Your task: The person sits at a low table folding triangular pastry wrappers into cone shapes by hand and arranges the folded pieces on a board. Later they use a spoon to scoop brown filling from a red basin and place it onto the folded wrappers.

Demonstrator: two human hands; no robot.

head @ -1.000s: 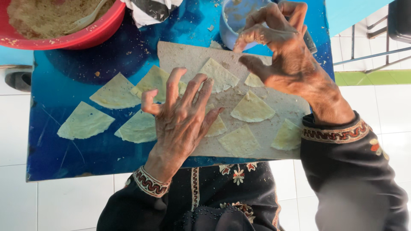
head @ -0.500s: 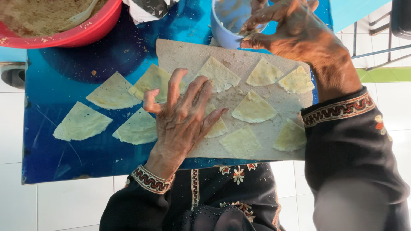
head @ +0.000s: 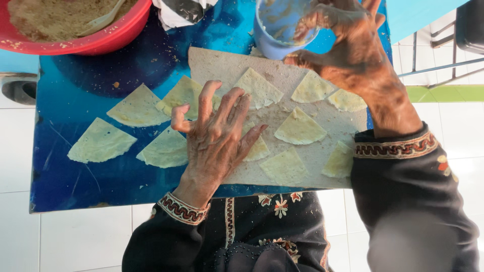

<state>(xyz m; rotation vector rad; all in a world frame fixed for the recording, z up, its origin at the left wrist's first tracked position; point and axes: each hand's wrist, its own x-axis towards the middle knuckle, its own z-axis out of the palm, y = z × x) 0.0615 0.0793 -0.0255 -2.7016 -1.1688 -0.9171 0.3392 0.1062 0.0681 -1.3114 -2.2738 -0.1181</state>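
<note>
While the left hand [head: 217, 138] lies spread flat on a pale triangular dough wrapper [head: 258, 149] on the blue bench [head: 85, 176] | right hand [head: 348, 48], fingertips curled, dips into the far blue plastic cup [head: 277, 30] | advice: take little paste, keep wrapper pinned.

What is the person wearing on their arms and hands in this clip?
Both hands are bare: no gloves or rings show on the left hand or the right hand. Each arm is covered to the wrist by a long black sleeve ending in a woven cuff band with a red, cream and black wavy pattern: left cuff, right cuff. The right sleeve also carries small coloured embroidery.
</note>
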